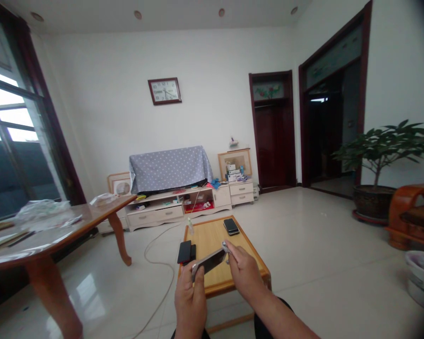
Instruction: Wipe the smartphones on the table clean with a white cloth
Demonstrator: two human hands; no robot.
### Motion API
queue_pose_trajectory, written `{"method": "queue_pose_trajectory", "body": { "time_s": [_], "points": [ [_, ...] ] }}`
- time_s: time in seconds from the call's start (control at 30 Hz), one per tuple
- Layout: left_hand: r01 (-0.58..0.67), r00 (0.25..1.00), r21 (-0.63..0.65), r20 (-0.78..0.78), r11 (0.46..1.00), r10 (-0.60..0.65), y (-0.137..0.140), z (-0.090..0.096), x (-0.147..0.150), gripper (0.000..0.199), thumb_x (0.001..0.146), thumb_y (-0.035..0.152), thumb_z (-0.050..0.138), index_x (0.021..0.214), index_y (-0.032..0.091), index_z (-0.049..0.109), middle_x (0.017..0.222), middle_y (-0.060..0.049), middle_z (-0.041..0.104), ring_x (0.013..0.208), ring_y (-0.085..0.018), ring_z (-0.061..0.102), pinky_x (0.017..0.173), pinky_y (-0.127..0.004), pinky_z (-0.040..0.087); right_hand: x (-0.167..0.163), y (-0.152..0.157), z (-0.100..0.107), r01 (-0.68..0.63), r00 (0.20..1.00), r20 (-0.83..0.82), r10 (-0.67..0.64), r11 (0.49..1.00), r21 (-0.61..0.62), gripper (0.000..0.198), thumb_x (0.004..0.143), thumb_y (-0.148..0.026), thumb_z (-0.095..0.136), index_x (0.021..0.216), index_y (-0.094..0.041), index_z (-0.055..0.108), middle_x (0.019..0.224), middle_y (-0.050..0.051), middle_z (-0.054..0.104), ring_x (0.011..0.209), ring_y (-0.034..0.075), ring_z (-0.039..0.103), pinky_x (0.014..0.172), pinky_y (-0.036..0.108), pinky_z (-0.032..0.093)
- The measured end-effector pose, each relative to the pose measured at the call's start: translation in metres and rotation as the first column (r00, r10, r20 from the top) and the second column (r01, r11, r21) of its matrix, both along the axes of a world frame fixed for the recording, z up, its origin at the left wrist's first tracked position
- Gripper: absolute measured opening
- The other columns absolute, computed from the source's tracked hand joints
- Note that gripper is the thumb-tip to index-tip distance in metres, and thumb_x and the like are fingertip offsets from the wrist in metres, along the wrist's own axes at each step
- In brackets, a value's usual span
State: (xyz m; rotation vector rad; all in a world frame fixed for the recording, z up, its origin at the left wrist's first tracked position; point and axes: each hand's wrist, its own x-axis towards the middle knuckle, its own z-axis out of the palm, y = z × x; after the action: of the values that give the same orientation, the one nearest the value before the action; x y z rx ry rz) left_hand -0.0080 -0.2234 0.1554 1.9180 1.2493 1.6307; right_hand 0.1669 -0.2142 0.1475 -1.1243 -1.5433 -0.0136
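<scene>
A smartphone [212, 262] with a dark face and a pale grey edge is held tilted above a small wooden table. My left hand [191, 296] grips its left end, the thumb along the near edge. At the far right end my right hand [245, 270] is closed, thumb and fingers pinching the phone's corner. A small pale bit shows by these fingertips; I cannot tell whether it belongs to the phone. Beyond my left hand, dark phone-like slabs [184, 252] lie on the table. Another dark phone [231, 226] rests near the table's far right corner.
The small wooden table [212, 226] also carries a little clear bottle [190, 227]. A cable [169, 282] runs over the floor on the left. A larger wooden table [102, 212] with plastic bags stands left. A low cabinet [155, 216], potted plant [374, 195] and white bucket [422, 282] are around.
</scene>
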Motion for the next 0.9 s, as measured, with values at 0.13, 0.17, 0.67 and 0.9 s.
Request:
{"method": "queue_pose_trajectory", "body": {
  "time_s": [0.13, 0.17, 0.67, 0.9],
  "points": [
    [0.048, 0.999, -0.007, 0.002, 0.999, -0.048, 0.003, -0.006, 0.005, 0.025, 0.095, 0.04, 0.051, 0.108, 0.022, 0.064, 0.103, -0.006, 0.07, 0.098, -0.022, 0.065, 0.088, -0.034, 0.05, -0.015, -0.01, 0.003, -0.103, 0.99, 0.096, 0.103, 0.995, -0.004, 0.044, 0.099, -0.018, 0.041, 0.141, -0.022, 0.055, 0.103, 0.011, 0.07, 0.091, 0.021, 0.067, 0.081, 0.034, 0.056],
    [0.051, 0.999, -0.006, 0.007, 0.999, -0.051, 0.003, -0.007, 0.005, 0.025, 0.095, 0.04, 0.051, 0.108, 0.023, 0.064, 0.103, -0.006, 0.07, 0.098, -0.022, 0.065, 0.088, -0.033, 0.05, -0.017, -0.011, 0.004, -0.123, 0.986, 0.112, 0.122, 0.992, -0.006, 0.045, 0.098, -0.018, 0.041, 0.141, -0.023, 0.054, 0.103, 0.011, 0.07, 0.091, 0.021, 0.067, 0.081, 0.034, 0.056],
    [0.078, 0.969, -0.133, 0.244, 0.988, -0.044, 0.002, 0.006, 0.009, 0.038, 0.087, 0.051, 0.062, 0.108, 0.02, 0.066, 0.102, -0.006, 0.071, 0.098, -0.023, 0.064, 0.088, -0.031, 0.047, 0.011, 0.005, 0.0, -0.047, 0.991, -0.13, 0.042, 0.998, -0.034, 0.041, 0.099, -0.026, 0.043, 0.136, -0.023, 0.06, 0.114, 0.011, 0.071, 0.105, 0.024, 0.067, 0.092, 0.037, 0.054],
    [0.299, 0.784, -0.174, 0.606, 0.938, -0.138, 0.009, 0.013, 0.012, 0.046, 0.088, 0.051, 0.063, 0.12, 0.02, 0.06, 0.111, -0.005, 0.069, 0.11, -0.021, 0.061, 0.1, -0.033, 0.043, 0.018, 0.009, -0.004, -0.079, 0.952, -0.303, 0.054, 0.994, -0.071, 0.037, 0.098, -0.034, 0.048, 0.127, -0.023, 0.069, 0.112, 0.01, 0.074, 0.105, 0.025, 0.069, 0.092, 0.038, 0.056]
  ]
}}
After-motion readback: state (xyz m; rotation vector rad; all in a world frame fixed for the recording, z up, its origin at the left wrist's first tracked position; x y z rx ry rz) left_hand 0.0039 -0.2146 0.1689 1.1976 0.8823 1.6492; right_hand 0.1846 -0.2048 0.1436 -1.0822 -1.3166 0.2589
